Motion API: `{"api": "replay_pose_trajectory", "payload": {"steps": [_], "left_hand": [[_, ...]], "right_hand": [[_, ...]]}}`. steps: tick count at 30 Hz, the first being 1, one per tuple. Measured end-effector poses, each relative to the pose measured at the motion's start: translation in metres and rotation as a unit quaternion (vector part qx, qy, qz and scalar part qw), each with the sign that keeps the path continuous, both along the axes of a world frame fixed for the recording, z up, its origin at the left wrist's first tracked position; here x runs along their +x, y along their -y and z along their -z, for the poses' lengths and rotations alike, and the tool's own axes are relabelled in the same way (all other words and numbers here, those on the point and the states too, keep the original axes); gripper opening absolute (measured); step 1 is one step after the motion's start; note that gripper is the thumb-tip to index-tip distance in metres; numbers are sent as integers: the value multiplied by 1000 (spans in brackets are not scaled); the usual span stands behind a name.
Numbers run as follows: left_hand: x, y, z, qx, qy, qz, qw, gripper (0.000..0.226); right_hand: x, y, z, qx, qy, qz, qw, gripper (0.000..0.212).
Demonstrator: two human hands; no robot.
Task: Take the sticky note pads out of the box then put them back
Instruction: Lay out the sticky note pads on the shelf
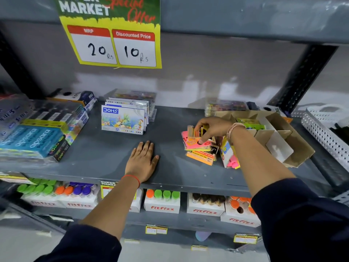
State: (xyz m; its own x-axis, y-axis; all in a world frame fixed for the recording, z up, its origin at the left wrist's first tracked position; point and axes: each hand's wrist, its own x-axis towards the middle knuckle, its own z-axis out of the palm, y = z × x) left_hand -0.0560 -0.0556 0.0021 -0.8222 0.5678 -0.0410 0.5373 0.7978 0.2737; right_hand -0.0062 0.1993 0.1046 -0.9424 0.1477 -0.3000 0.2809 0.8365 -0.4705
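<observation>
A pile of pink, orange and yellow sticky note pads point(200, 152) lies on the grey shelf point(105, 148), just left of an open brown cardboard box point(294, 146) with white dividers. A green pad point(252, 124) still sits in the box's far compartment. My right hand point(211, 128) hovers over the pile, fingers closed on a sticky note pad point(194, 130) at the top of it. My left hand point(142, 161) rests flat on the shelf with fingers spread, holding nothing. More pink and yellow pads point(229, 156) lean against the box's left side.
DOMS crayon packs point(123, 120) stand at mid-shelf. Apsara pencil boxes point(32, 140) are stacked at the left. A white perforated basket point(324, 133) is at the far right. Fitfizz bottle cartons point(162, 202) fill the shelf below. A price sign point(113, 35) hangs above.
</observation>
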Motion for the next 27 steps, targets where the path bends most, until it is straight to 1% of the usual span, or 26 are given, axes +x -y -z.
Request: {"api": "replay_pose_trajectory", "payload": {"steps": [2,4,5,6,8,10,12,13,15,16,18,21,24,26,27], "left_hand": [[0,0,0,0,0,0,1000,56],[0,0,0,1,0,-3,1000,56],[0,0,0,0,0,-4,1000,56],[0,-1,1,-4,1,-5,1000,56],[-1,-1,1,-14,5,-4,1000,57],[-1,0,1,-15,7,-3,1000,69],[-1,0,1,-9,-1,-2,1000,88],[-1,0,2,-7,-3,-1,1000,95],[-2,0,4,-3,-5,0,1000,100],[-3,0,4,-1,-6,1,1000,100],[-4,0,4,-1,-7,5,1000,97],[-4,0,4,-8,-3,6,1000,81],[-4,-1,3,-8,6,-6,1000,75],[-4,-1,2,-15,8,-6,1000,68],[-4,-1,2,-19,8,-4,1000,62]], "right_hand": [[1,-1,-6,-92,-45,33,994,34],[1,5,-12,-225,-80,63,969,27],[-2,9,-14,-270,-89,67,957,22],[-6,14,-16,-292,-90,63,950,19],[-20,27,-14,-307,-83,55,947,14],[-33,41,-11,-303,-75,51,949,13],[-43,53,-6,-265,-68,42,961,16],[-47,59,-4,-241,-66,34,968,22],[-56,68,3,-186,-60,16,981,37],[-60,71,7,-132,-60,2,990,42],[-68,76,17,-3,-51,-34,998,52],[-71,82,30,119,-13,-83,989,61],[-71,85,40,172,19,-106,979,63],[-69,83,36,166,25,-104,980,67],[-66,80,30,142,14,-94,985,70]]}}
